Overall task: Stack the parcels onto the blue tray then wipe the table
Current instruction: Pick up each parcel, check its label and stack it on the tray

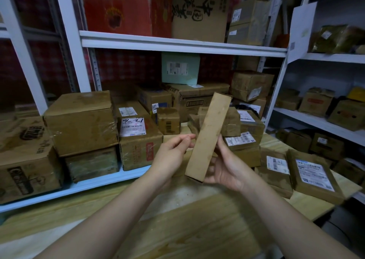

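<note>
Cardboard parcel (208, 138) between hands (225, 171)

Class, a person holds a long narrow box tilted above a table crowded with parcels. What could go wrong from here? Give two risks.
1. The long box is tilted and gripped near its lower end by the right hand. Whether the left hand holds it is unclear, so it might slip.
2. Its upper end shows just in front of the heap of small parcels. A careless swing might knock them over.
</note>
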Available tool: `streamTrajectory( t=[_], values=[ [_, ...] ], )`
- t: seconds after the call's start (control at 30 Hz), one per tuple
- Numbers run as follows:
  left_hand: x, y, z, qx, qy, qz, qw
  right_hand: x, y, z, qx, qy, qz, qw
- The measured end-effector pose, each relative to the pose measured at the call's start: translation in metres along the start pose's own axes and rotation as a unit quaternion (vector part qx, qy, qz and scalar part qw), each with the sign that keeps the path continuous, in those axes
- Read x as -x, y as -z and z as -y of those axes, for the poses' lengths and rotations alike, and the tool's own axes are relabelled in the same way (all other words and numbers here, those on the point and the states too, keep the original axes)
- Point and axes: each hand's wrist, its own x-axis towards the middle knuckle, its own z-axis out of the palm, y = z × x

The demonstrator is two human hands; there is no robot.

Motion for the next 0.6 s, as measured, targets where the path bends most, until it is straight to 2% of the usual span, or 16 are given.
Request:
streamTrajectory(
  t=[0.27, 0.43, 0.6],
  values=[
    [0.000, 0.001, -0.003, 0.024, -0.014, 0.005, 1.000, -0.002, 0.001, 0.006, 0.014, 0.033, -0.098, 0.994],
    [-0.006, 0.002, 0.004, -0.040, -0.016, -0.019, 0.999, -0.001, 0.003, 0.006, 0.005, 0.052, -0.127, 0.991],
    [-0.011, 0.004, 0.007, 0.015, 0.013, -0.043, 0.999, 0.006, 0.005, 0.008, -0.003, 0.078, -0.152, 0.985]
  ],
)
